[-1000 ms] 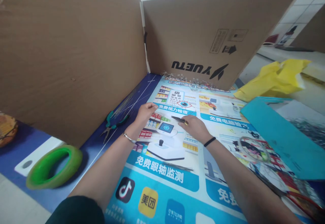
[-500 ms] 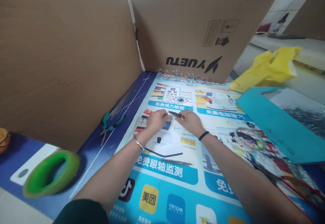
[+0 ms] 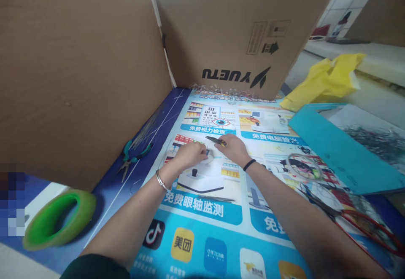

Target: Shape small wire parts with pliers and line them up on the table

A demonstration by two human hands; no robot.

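My left hand (image 3: 191, 154) is closed in a pinch over the printed sheet (image 3: 207, 251). Whatever its fingertips hold is too fine to make out. Just to the right and slightly higher, my right hand (image 3: 234, 147) grips a small pointed tool (image 3: 214, 139) with dark tips and a yellow-and-black handle. Its tips point left, above my left fingertips and apart from them; whether it is pliers or snips is unclear. Below my hands, a small bundle of thin dark wires (image 3: 218, 198) lies on the sheet.
Cardboard walls (image 3: 95, 72) stand left and behind. Teal-handled pliers (image 3: 134, 157) and a tape roll (image 3: 60, 220) lie left. Rightward are a coil (image 3: 288, 165), red-handled scissors (image 3: 363, 224), a turquoise box (image 3: 341, 152) with wire pieces, and a yellow bag (image 3: 325, 79).
My left fingertips have dropped lower, away from the tool's tips. My right hand keeps its grip on the tool. The whole view has shifted slightly.
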